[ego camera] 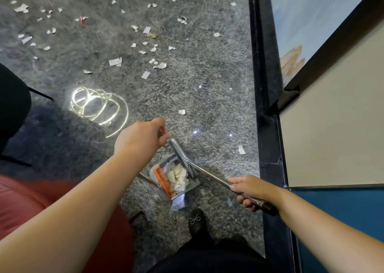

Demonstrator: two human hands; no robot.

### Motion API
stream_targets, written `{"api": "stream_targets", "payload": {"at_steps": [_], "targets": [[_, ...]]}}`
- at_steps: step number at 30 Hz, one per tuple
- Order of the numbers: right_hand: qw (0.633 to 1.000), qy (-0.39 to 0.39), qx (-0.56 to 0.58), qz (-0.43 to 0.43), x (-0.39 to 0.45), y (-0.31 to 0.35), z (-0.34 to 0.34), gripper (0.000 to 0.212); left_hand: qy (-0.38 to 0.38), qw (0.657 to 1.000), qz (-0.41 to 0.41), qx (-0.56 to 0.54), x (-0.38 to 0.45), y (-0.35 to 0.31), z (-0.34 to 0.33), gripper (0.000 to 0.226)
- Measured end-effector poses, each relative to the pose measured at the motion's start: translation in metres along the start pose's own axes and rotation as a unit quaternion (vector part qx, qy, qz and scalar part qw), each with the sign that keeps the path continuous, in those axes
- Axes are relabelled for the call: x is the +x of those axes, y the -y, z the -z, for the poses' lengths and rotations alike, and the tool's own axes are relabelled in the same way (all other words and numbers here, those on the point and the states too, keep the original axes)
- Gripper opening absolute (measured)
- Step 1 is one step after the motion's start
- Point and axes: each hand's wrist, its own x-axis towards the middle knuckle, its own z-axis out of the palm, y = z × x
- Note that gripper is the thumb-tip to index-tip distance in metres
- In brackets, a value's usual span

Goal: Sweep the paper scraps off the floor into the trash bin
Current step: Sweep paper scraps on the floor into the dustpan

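A grey dustpan [188,186] with an orange comb edge [164,181] rests on the speckled floor just ahead of my black shoe [196,219]. A heap of white paper scraps [177,176] lies inside it. My left hand [143,137] is closed around the top of a grey upright handle [178,148] above the pan. My right hand [248,191] grips a metal pole [209,175] that slants down-left toward the pan. Several loose paper scraps [115,61] are strewn over the floor farther ahead, and single scraps [241,149] lie nearer to the right. No trash bin is visible.
A black baseboard [268,127] and a wall with a framed picture [311,23] run along the right. A red seat [31,200] sits at lower left, and a black rounded object [12,106] is at the left edge. A ceiling light's glare [97,106] shines on the floor.
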Motion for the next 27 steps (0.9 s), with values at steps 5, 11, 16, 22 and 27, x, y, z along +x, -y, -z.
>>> {"api": "stream_targets", "payload": {"at_steps": [5, 11, 16, 22, 27], "targets": [[0.999, -0.027, -0.001, 0.017, -0.025, 0.007, 0.010, 0.046, -0.012, 1.000, -0.002, -0.012, 0.000, -0.001, 0.003, 0.022], [0.994, -0.109, 0.010, 0.021, -0.040, 0.000, 0.040, 0.032, -0.008, 0.999, -0.014, -0.032, 0.016, -0.020, 0.004, 0.023], [0.986, -0.149, 0.073, 0.017, -0.040, -0.021, 0.081, 0.039, -0.018, 0.998, -0.046, -0.040, 0.041, -0.056, -0.001, 0.023], [0.974, -0.191, 0.125, 0.008, -0.034, -0.038, 0.132, 0.050, 0.010, 0.996, -0.089, -0.018, 0.076, -0.112, -0.008, 0.021], [0.971, -0.206, 0.124, -0.006, -0.028, -0.033, 0.174, 0.035, 0.026, 0.993, -0.117, 0.006, 0.111, -0.171, -0.008, 0.022]]}}
